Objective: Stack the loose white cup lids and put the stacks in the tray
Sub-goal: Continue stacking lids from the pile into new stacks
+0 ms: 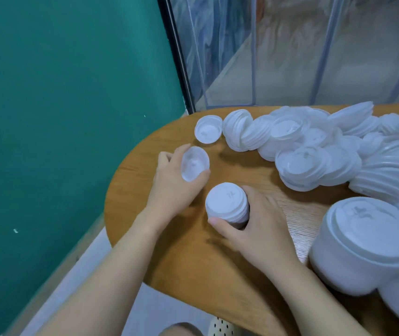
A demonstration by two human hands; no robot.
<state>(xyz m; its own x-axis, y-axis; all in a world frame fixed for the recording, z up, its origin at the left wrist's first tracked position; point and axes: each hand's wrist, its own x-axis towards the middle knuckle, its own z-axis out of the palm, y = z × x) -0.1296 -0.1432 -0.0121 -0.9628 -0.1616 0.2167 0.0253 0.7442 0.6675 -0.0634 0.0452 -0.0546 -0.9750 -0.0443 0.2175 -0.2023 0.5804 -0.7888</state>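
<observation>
My left hand (172,180) holds a single white lid (194,163) between thumb and fingers, tilted, just above the wooden table (184,251). My right hand (254,221) grips a short stack of white lids (227,204) that stands on the table right below the single lid. One loose lid (207,129) lies alone near the table's far left edge. A big heap of loose lids (319,151) spreads across the back and right. A tall finished stack (365,243) stands at the near right. No tray is in sight.
The table's rounded left edge drops off to the floor beside a green wall (60,117). A clear plastic curtain (290,52) hangs behind the table. Bare wood shows between my hands and the heap.
</observation>
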